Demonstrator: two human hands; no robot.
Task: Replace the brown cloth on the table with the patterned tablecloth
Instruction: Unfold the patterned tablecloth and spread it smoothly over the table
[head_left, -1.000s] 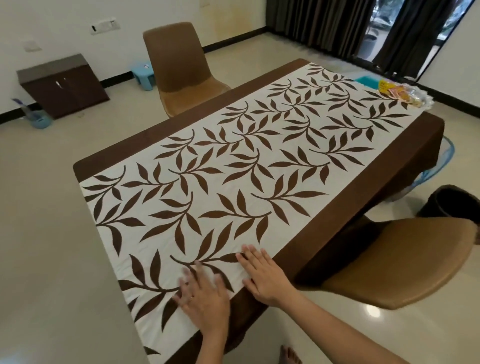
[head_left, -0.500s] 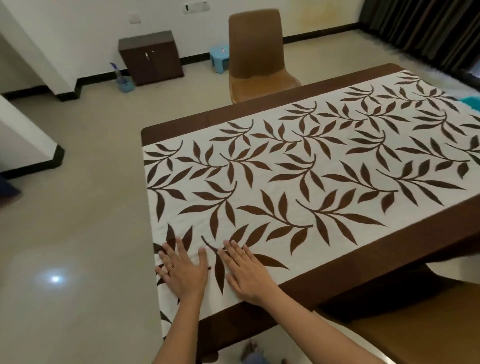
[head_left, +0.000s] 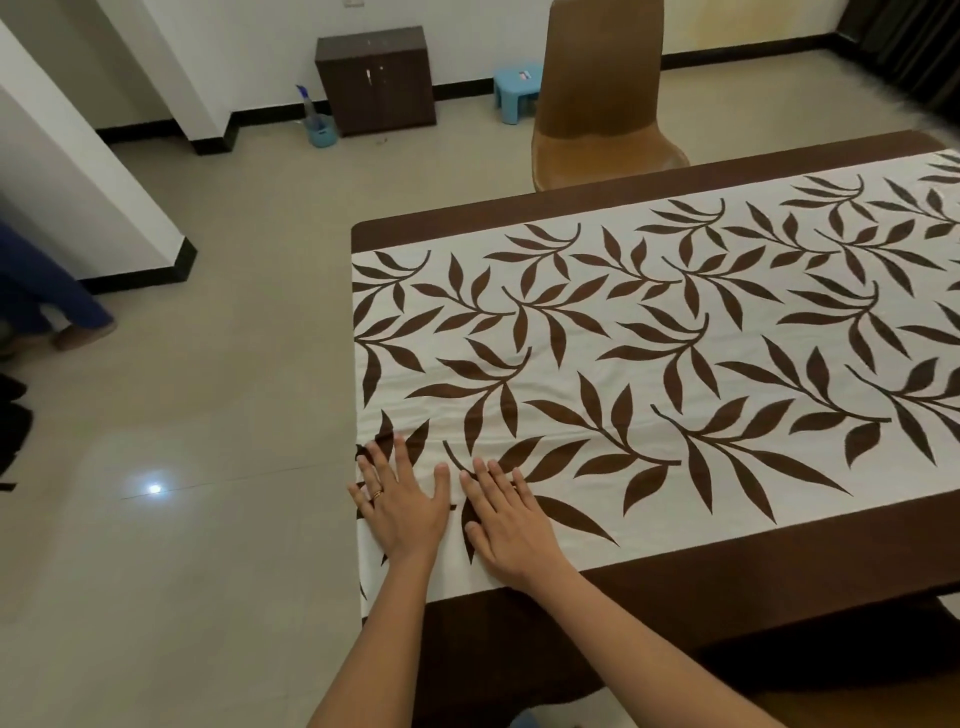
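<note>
The patterned tablecloth (head_left: 649, 364), white with brown leaf sprigs, lies spread flat along the table. Brown cloth (head_left: 753, 566) shows as a band along the near side and another along the far side. My left hand (head_left: 402, 506) lies flat with spread fingers on the tablecloth at the table's near left corner, a ring on one finger. My right hand (head_left: 506, 525) presses flat right beside it, fingers straight. Small wrinkles run through the fabric just beyond my fingertips. The tablecloth's left end hangs over the table edge.
A brown chair (head_left: 602, 104) stands at the table's far side. A dark cabinet (head_left: 376, 78), a blue stool (head_left: 517, 91) and a blue bucket (head_left: 322, 127) sit by the far wall. Another person's leg (head_left: 47, 291) shows at the left edge. A second chair (head_left: 857, 701) is near right.
Both hands have slid left along the tablecloth toward the table's left corner, staying flat. My view has swung left, so the table's right end is out of sight.
</note>
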